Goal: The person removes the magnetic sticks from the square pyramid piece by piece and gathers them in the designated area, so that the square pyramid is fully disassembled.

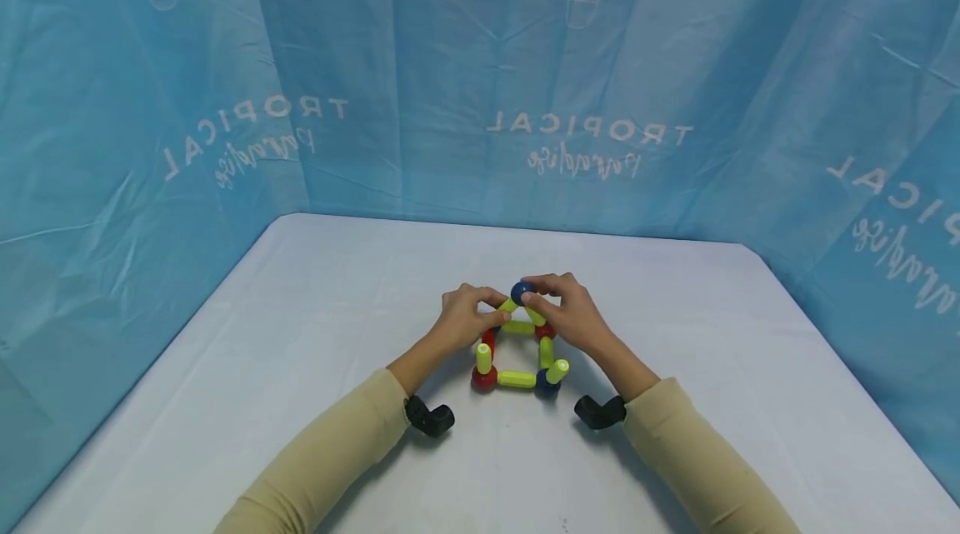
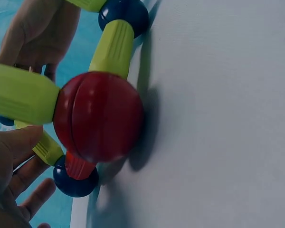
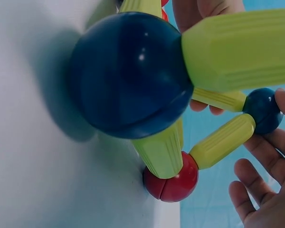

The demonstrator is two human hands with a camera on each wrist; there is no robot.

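A square frame of toy rods and balls lies on the table. Its front corners are a red ball (image 1: 484,378) and a blue ball (image 1: 548,384), each with a yellow-green rod standing up from it. At the back, two rods lean together under a raised blue ball (image 3: 262,110). My right hand (image 1: 572,311) pinches that raised ball between thumb and fingers. My left hand (image 1: 467,316) pinches the back-left leaning rod (image 2: 47,148), just above the back-left blue ball (image 2: 76,176). The other leaning rod (image 3: 223,141) meets the back-right red ball (image 3: 173,178).
The white table (image 1: 360,284) has a blue printed curtain (image 1: 450,59) along its back and sides. Yellow-green rods form three sides of the square, and a red rod (image 2: 79,166) forms the left side. A black wrist camera (image 1: 430,417) sits at the left cuff, another (image 1: 600,412) at the right.
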